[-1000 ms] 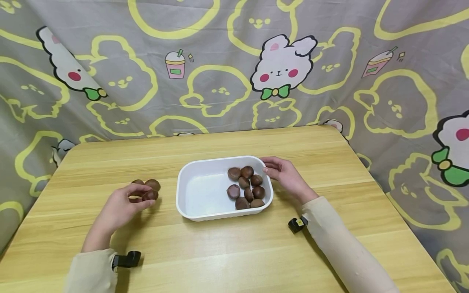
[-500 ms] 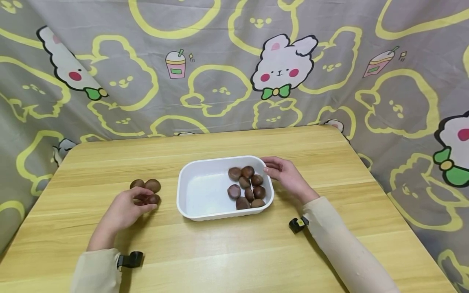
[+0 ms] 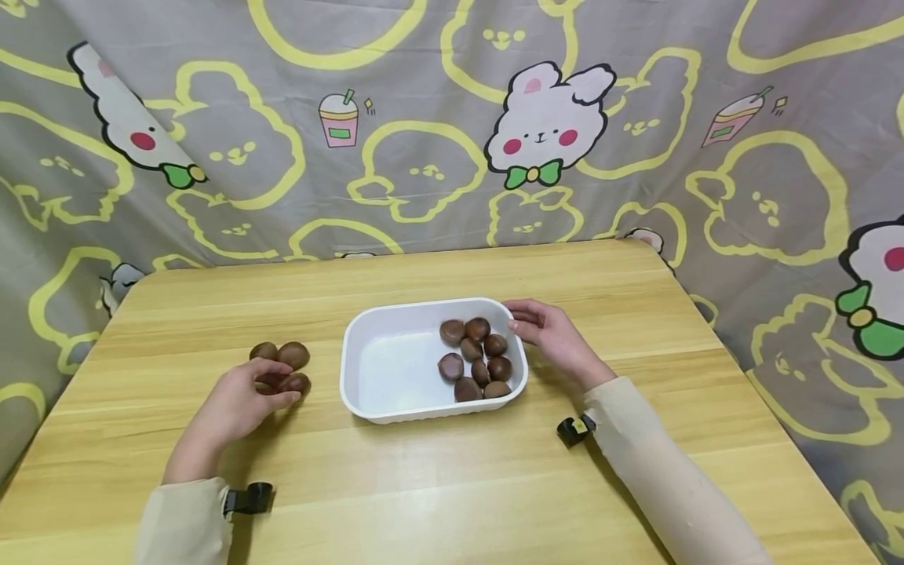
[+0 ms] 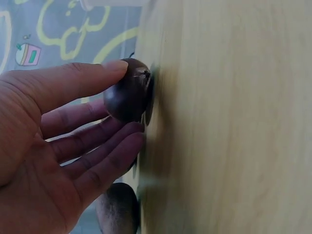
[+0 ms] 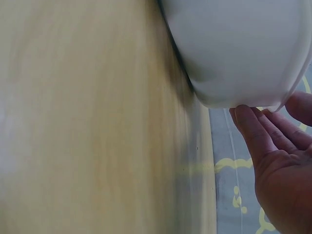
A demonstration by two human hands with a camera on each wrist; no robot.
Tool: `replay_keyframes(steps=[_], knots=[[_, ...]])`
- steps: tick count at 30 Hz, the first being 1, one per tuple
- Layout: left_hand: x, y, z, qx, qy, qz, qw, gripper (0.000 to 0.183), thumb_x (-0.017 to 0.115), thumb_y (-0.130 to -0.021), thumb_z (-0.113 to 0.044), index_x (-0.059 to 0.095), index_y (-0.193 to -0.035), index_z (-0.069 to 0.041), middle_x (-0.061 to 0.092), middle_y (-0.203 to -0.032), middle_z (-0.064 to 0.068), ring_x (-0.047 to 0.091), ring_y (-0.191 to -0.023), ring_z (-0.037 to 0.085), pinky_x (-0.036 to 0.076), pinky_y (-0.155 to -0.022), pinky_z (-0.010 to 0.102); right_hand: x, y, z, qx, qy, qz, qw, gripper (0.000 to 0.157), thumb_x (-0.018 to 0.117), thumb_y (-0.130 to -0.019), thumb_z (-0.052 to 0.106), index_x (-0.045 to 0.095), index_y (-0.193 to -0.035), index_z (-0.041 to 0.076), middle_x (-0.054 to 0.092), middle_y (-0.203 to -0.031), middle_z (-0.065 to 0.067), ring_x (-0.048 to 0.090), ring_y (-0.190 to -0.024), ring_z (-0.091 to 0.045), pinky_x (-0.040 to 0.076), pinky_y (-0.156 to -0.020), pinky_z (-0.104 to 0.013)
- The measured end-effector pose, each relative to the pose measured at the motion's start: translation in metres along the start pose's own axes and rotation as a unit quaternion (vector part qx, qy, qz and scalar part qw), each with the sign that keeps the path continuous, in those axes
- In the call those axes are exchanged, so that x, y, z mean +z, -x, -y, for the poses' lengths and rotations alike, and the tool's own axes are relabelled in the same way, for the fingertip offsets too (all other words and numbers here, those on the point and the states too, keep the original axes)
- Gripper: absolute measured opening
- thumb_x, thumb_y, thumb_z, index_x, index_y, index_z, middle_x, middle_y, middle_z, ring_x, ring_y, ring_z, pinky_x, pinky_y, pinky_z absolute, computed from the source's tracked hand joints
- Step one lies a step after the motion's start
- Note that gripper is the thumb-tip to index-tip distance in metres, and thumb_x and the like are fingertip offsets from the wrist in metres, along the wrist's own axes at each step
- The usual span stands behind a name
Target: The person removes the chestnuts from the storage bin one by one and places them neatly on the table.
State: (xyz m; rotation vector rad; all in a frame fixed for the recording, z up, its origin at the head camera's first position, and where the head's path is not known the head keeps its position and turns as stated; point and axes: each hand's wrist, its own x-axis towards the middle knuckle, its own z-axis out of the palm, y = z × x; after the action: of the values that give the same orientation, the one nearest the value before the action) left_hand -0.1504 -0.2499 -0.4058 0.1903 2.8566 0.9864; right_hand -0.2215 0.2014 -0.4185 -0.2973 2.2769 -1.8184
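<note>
Left hand (image 3: 236, 402) pinches one glossy brown rounded chestnut (image 4: 127, 96) between thumb and curled fingers, still on the pale wood-grain table (image 3: 438, 479) beside two loose chestnuts (image 3: 281, 354). Pick-up appears in hand; lifting calls for a firm grip on the slick shell. Smooth white plastic tray (image 3: 381, 369) holds eight chestnuts (image 3: 476, 359). Right hand (image 3: 554, 337), fingers relaxed, touches its rim.

I see a smooth white plastic tray (image 3: 367, 345), glossy brown chestnuts (image 3: 475, 357), a satin wood-grain table (image 3: 424, 486), and a matt printed cloth backdrop (image 3: 395, 118).
</note>
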Motion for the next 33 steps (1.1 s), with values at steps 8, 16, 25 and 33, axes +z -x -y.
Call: replay_keyframes(steps=[8,16,25,33], knots=[[-0.015,0.009,-0.013,0.013,0.015,-0.052,0.9985,0.038,0.074,-0.091,-0.027,0.066,-0.114,0.001,0.065,-0.111,0.018,0.065,-0.097,0.036,0.056,-0.077,0.042,0.001,-0.001,-0.001,0.001,0.005,0.003,1.000,0.040,0.060,-0.099,0.008,0.052,-0.136,-0.003,0.060,-0.127,-0.021,0.058,-0.116,-0.032,0.051,-0.093,-0.035],[-0.013,-0.002,-0.050,0.040,0.057,-0.081,0.9942,0.035,0.071,-0.093,-0.030,0.066,-0.119,-0.007,0.066,-0.111,0.009,0.065,-0.099,0.029,0.054,-0.079,0.029,0.000,0.000,0.000,0.006,0.001,0.001,1.000,0.040,0.060,-0.099,0.009,0.052,-0.137,-0.002,0.059,-0.129,-0.022,0.057,-0.117,-0.033,0.050,-0.094,-0.035],[0.016,-0.029,-0.080,0.131,0.155,-0.054,0.9777,0.027,0.073,-0.090,-0.010,0.067,-0.115,-0.001,0.064,-0.116,0.014,0.060,-0.110,0.031,0.050,-0.094,0.038,0.000,0.001,0.000,0.011,0.001,0.000,1.000,0.041,0.059,-0.100,0.011,0.051,-0.138,-0.001,0.058,-0.131,-0.021,0.057,-0.119,-0.032,0.049,-0.096,-0.037],[0.047,-0.045,-0.102,0.164,0.193,-0.007,0.9675,0.026,0.075,-0.087,-0.006,0.068,-0.112,0.000,0.064,-0.115,0.014,0.063,-0.107,0.038,0.051,-0.093,0.041,0.001,0.002,0.001,0.014,-0.002,-0.004,1.000,0.041,0.059,-0.099,0.011,0.051,-0.138,-0.001,0.058,-0.131,-0.021,0.057,-0.119,-0.032,0.049,-0.096,-0.037]])
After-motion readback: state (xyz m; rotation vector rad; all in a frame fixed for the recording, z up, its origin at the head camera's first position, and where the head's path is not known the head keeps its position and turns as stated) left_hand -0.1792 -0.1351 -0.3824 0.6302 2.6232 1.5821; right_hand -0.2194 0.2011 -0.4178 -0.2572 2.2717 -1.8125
